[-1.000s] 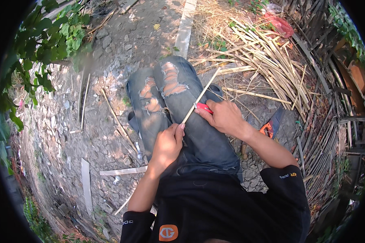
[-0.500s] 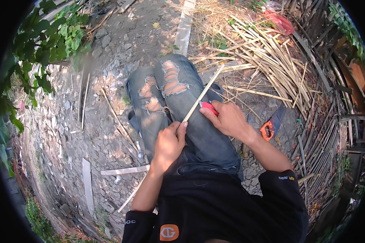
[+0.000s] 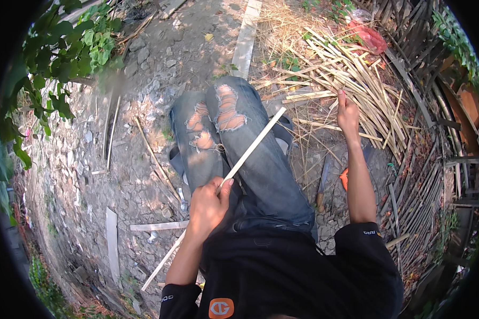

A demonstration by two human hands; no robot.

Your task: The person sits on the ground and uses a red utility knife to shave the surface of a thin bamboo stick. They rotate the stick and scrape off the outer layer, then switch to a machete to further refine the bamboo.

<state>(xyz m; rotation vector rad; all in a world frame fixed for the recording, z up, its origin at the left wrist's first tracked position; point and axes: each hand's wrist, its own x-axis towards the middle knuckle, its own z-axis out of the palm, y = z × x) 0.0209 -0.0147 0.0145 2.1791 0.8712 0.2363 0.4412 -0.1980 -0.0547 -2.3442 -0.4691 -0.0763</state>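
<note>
A long pale bamboo strip (image 3: 253, 148) slants across my thighs, its far end above my right knee. My left hand (image 3: 207, 204) is closed round it, thumb on top. The strip's other end comes out beyond my left forearm, low over the ground. My right hand (image 3: 348, 114) is held out to the right, at the near edge of a pile of bamboo strips (image 3: 356, 69). Its fingers are closed; only a speck of red from the utility knife shows at the fingertips, the rest being hidden.
An orange-handled saw (image 3: 344, 179) lies right, partly behind my forearm. Beside it lies a wooden-handled blade (image 3: 320, 198). A flat board (image 3: 245, 45) rests ahead, a red bag (image 3: 368, 38) behind the pile. Leaves (image 3: 48, 69) hang at left; stacked sticks (image 3: 420, 207) line the right.
My right hand has swung from beside the strip out to the right and away, and the knife's blade no longer shows. My left hand has drawn the strip slightly back and left.
</note>
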